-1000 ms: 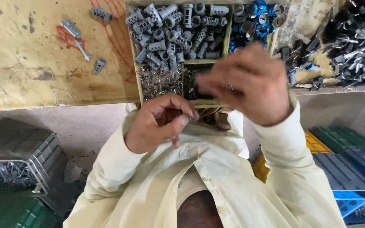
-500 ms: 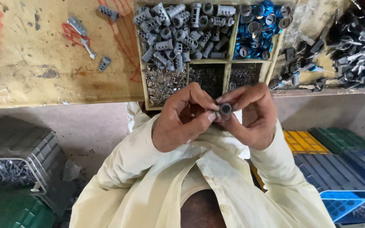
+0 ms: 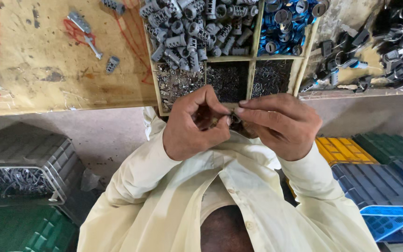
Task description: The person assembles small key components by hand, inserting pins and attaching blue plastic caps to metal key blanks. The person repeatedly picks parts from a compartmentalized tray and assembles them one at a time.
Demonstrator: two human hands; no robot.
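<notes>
Head cam: a person in a cream shirt works at a scuffed yellow bench point(image 3: 47, 70), w/ a divided wooden tray point(image 3: 253, 46) at its near edge. Far compartments hold grey metal cylinders point(image 3: 187, 28) and blue-and-silver round caps point(image 3: 285, 23); near ones hold tiny dark pins point(image 3: 271, 77). Grey crate point(image 3: 24, 163) sits lower left, yellow and blue crates point(image 3: 374, 163) lower right. Left hand point(image 3: 194, 123) and right hand point(image 3: 281, 123) meet just below the tray; each grip is pinched shut on one small metal part point(image 3: 232, 119), mostly hidden btwn fingertips, so its shape can't be told. Risk, as judged: the part or a pin could slip from the fingertips and fall to the lap or floor, since it's held off the bench over open space. Vs. half a sec ago: the hands sit closer together, and the part's round dark face no longer shows.
</notes>
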